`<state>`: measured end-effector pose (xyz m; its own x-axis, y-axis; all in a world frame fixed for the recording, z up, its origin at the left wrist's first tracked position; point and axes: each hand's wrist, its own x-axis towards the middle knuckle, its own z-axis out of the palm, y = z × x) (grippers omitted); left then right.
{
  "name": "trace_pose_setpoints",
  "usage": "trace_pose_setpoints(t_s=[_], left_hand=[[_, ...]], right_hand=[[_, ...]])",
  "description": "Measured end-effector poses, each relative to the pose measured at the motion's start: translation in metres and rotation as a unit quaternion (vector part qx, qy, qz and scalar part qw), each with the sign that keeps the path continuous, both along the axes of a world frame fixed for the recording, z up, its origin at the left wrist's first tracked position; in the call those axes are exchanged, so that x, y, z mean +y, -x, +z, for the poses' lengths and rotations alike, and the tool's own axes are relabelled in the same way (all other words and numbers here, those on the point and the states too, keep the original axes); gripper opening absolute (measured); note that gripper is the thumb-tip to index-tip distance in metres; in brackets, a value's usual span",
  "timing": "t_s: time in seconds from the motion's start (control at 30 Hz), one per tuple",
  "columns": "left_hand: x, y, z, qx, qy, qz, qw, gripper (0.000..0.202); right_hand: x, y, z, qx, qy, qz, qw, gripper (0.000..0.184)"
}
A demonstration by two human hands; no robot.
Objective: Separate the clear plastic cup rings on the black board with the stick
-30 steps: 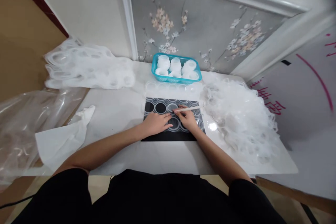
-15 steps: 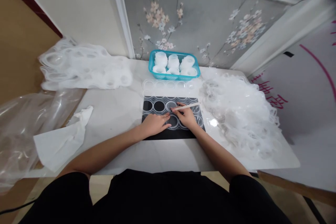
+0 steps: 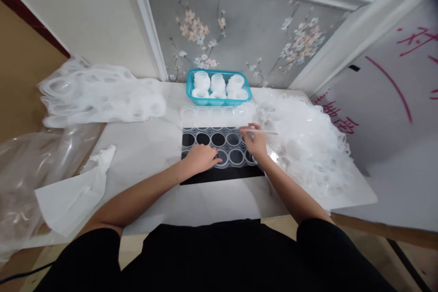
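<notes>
A clear plastic sheet with rows of round ring outlines (image 3: 236,157) lies over a black mat (image 3: 222,175) on the table. My left hand (image 3: 201,159) rests on the sheet's lower left part, fingers stretched out and holding nothing. Over the sheet's upper right part, my right hand (image 3: 256,142) grips a thin white stick (image 3: 263,132), which points to the right. Whether a small film piece is also between its fingertips I cannot make out. Left circles in the upper row look black; a circle (image 3: 233,139) beside my right hand looks greyer.
Behind the mat stands a blue basket (image 3: 219,103) with stacks of white translucent discs. Another clear strip (image 3: 208,114) lies before it. Ring-cut plastic sheets (image 3: 102,93) pile up at left, loose plastic scraps (image 3: 308,141) at right. A white paper (image 3: 73,198) lies at front left.
My right hand has moved right, away from the third upper circle, still holding the stick. That circle turned from grey to black. My left hand stays on the sheet; the view shifted slightly.
</notes>
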<state>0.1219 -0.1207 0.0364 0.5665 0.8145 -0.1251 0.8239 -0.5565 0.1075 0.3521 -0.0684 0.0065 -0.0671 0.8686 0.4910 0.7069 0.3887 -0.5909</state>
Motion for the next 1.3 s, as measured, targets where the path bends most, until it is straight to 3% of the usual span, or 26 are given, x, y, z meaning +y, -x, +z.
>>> trace_pose_setpoints(t_s=[0.07,0.17,0.37,0.63,1.0,1.17,1.23,1.3], left_hand=[[0.001,-0.013,0.0,-0.009,-0.013,-0.001,1.0,0.044],[-0.001,-0.03,-0.005,-0.022,-0.019,-0.018,0.999,0.048],[-0.005,-0.035,-0.017,-0.018,-0.014,-0.026,0.999,0.051],[-0.002,-0.032,-0.016,-0.017,-0.004,-0.033,0.999,0.051],[-0.002,-0.031,-0.017,-0.021,-0.001,-0.032,0.999,0.049],[-0.003,-0.032,-0.015,-0.019,0.004,-0.035,0.999,0.05],[-0.002,-0.031,-0.014,-0.017,0.004,-0.038,0.999,0.05],[-0.001,-0.031,-0.013,-0.013,0.004,-0.042,0.999,0.049]], right_hand=[[-0.016,0.0,-0.011,0.025,0.069,0.069,0.995,0.027],[-0.029,0.004,-0.022,0.05,0.122,0.087,0.987,0.027],[-0.025,0.004,-0.022,0.039,0.121,0.092,0.988,0.021],[-0.033,0.007,-0.025,-0.024,0.067,0.08,0.994,0.019],[-0.029,0.005,-0.023,0.031,0.114,0.085,0.989,0.021],[-0.037,0.011,-0.023,-0.087,0.066,0.076,0.991,0.02],[-0.029,0.008,-0.015,-0.169,0.037,0.084,0.981,0.021],[-0.012,-0.002,-0.002,-0.196,0.017,0.029,0.98,0.022]])
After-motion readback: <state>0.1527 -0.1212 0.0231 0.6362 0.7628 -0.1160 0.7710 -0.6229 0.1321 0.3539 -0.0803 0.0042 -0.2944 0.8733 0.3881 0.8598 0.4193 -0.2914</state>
